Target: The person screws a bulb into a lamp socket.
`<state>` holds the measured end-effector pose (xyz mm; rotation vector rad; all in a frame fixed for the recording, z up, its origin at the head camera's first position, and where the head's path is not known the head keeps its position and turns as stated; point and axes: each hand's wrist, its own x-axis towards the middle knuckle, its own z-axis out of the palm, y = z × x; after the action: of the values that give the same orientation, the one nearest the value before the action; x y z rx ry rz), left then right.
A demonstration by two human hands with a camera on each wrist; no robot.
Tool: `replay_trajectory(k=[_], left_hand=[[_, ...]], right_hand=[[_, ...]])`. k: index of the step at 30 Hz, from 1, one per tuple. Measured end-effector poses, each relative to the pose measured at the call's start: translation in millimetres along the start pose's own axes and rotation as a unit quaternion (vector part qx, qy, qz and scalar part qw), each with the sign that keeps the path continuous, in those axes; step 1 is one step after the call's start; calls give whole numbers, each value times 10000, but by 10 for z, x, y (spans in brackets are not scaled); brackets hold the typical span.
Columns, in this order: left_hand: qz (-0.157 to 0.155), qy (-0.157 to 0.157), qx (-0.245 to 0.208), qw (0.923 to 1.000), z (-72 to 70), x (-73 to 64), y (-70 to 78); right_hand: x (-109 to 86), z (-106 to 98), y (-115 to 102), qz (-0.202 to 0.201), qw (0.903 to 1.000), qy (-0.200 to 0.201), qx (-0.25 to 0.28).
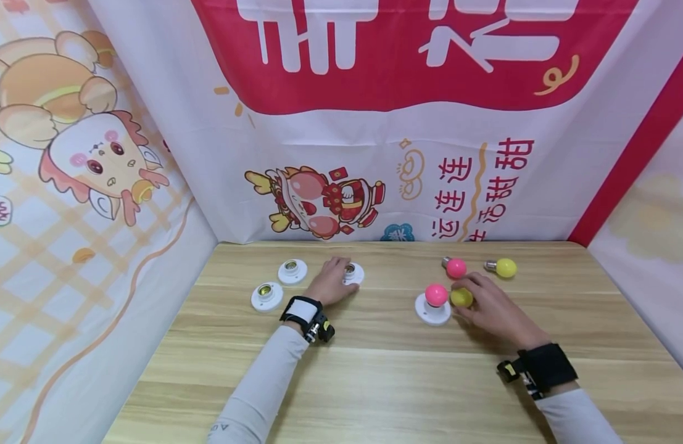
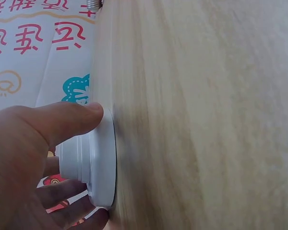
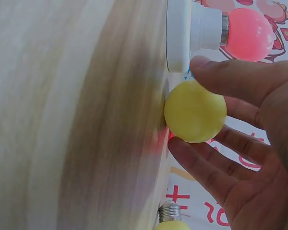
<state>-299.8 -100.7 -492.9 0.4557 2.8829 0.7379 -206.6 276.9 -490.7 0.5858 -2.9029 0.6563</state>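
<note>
My left hand (image 1: 330, 282) holds a white round lamp holder (image 1: 353, 273) on the table. In the left wrist view the thumb lies on the rim of that holder's base (image 2: 103, 158), with the fingers curled round its far side. With my right hand (image 1: 488, 308) I grip a yellow bulb (image 3: 196, 111) between thumb and fingers, low over the wood. Just left of it stands another white lamp holder (image 1: 433, 313) with a pink bulb (image 1: 436, 295) seated upright in it. The yellow bulb's metal cap is hidden in the right wrist view.
Two more lamp holders (image 1: 292, 271) with bare sockets sit left of my left hand. Behind my right hand lie a second pink bulb (image 1: 456, 268) and a second yellow bulb (image 1: 506, 267). A printed cloth (image 1: 330, 142) hangs along the back edge of the wooden table (image 1: 374, 382).
</note>
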Motion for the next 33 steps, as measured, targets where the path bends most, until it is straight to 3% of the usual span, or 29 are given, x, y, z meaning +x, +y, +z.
replay_trajectory(k=[15, 33], left_hand=[[-11, 170, 275, 9995, 14, -31, 18], [95, 328, 119, 9993, 91, -101, -18]], right_hand=[[2, 19, 0, 65, 9999, 80, 0], [-5, -38, -43, 184, 9992, 149, -320]])
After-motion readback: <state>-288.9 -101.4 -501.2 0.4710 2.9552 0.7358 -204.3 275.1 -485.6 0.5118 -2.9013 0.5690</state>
